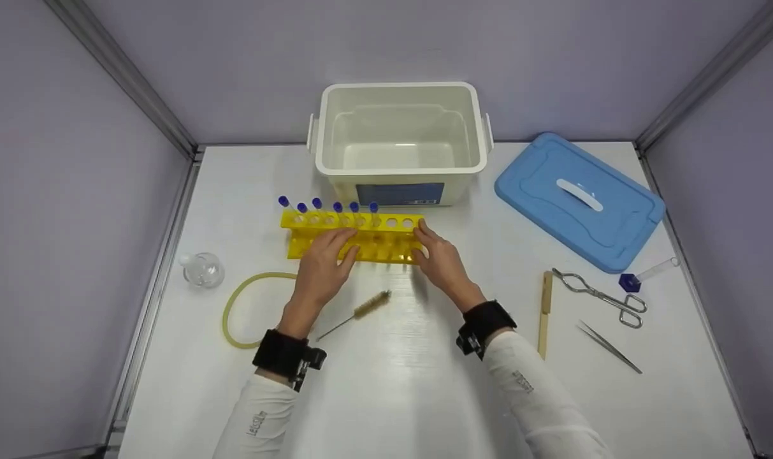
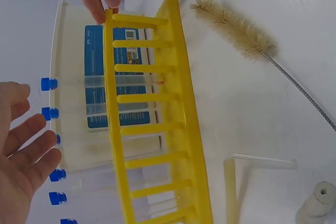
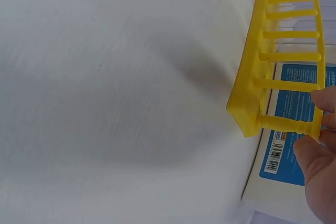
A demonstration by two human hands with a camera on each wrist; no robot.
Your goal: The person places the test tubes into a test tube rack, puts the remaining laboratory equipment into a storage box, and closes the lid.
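We see the right hand [image 1: 443,260] pinch the right end of the yellow rack [image 1: 383,237] between thumb and fingers, a spot we judge handy because no tube stands in the two holes there. The left hand [image 1: 322,268] has its fingers loosely bent; its wrist view shows a gap between them and the rack, so we read its grip as holding nothing, perhaps placed there to steady. Six blue-capped tubes [image 1: 354,207] stand toward the rack's left, some leaning, probably because the holes are wide for them. The rack is upright just in front of the white bin [image 1: 399,171]; we cannot tell whether it rests fully on the counter [image 1: 386,389]. A brush [image 1: 372,305] lies between the forearms, and rubber tubing [image 1: 232,306] curves beside the left wrist, with a glass flask [image 1: 204,270] beyond. The blue lid [image 1: 555,223] lies flat right of the bin, likely off so the mouth is reachable; below it tongs [image 1: 595,292], tweezers [image 1: 609,347] and a wooden-handled tool [image 1: 545,299] lie spread, we think for easy reach.
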